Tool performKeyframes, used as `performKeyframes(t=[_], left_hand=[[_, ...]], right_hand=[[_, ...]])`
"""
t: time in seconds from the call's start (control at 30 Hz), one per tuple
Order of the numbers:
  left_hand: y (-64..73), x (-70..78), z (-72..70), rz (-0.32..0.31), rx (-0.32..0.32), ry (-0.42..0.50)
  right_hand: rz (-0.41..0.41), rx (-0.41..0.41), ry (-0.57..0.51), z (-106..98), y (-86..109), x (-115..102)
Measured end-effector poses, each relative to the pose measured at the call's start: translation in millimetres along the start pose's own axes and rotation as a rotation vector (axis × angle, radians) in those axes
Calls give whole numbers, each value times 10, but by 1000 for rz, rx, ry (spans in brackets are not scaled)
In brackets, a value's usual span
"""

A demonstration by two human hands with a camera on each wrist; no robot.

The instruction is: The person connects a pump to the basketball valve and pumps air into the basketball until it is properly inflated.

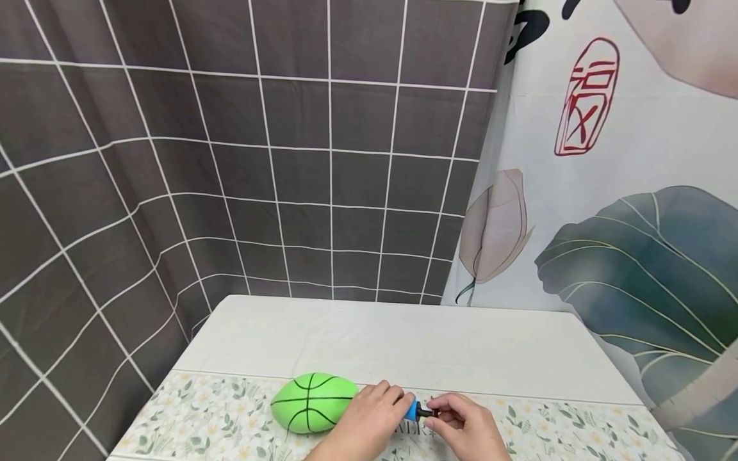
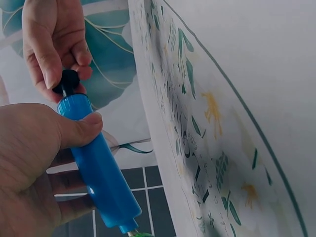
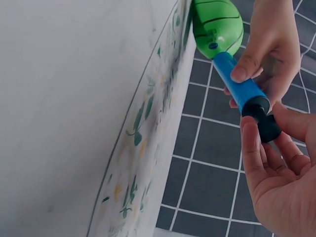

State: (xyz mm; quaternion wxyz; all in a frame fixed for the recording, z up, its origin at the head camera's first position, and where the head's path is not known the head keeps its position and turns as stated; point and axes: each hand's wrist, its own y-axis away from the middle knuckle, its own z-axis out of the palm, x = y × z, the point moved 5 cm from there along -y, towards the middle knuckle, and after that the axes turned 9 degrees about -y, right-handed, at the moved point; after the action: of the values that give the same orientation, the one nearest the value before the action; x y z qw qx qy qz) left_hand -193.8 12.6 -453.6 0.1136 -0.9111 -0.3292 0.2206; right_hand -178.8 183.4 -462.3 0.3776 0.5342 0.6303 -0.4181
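Note:
A green ball point(image 1: 314, 402) with black lines, pointed at its left end, lies on the patterned part of the table. A small blue hand pump point(image 2: 106, 173) joins it at the right by its nozzle end. My left hand point(image 1: 371, 413) grips the pump's blue barrel, thumb along one side. With the fingertips of my right hand point(image 1: 468, 428) I pinch the black handle point(image 3: 269, 129) at the pump's other end. A short stretch of black rod shows between handle and barrel. In the head view my left hand covers most of the barrel and the joint with the ball.
The table point(image 1: 369, 339) has a white back part and a floral front strip. A dark grey curtain with white grid lines point(image 1: 300, 179) hangs behind and to the left. A white cloth with painted leaves point(image 1: 651, 269) hangs at the right.

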Motion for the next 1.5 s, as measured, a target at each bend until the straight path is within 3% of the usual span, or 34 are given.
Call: performKeyframes(t=[0.17, 0.7, 0.93, 1.07, 1.17, 1.3, 1.5], left_hand=[[0, 9, 12, -3, 25, 17], [-35, -91, 14, -54, -69, 70], [-36, -101, 3, -56, -22, 37], [-36, -92, 4, -56, -42, 17], [-43, -76, 2, -49, -66, 2], [-50, -54, -3, -39, -73, -2], [-58, -23, -24, -25, -52, -8]], right_hand=[[51, 0, -13, -86, 50, 14], [185, 95, -2, -666, 190, -13], [216, 150, 28, -781, 217, -52], [220, 171, 40, -779, 211, -64], [178, 168, 60, -731, 194, -80], [96, 137, 77, -594, 164, -102], [69, 104, 55, -322, 97, -91]])
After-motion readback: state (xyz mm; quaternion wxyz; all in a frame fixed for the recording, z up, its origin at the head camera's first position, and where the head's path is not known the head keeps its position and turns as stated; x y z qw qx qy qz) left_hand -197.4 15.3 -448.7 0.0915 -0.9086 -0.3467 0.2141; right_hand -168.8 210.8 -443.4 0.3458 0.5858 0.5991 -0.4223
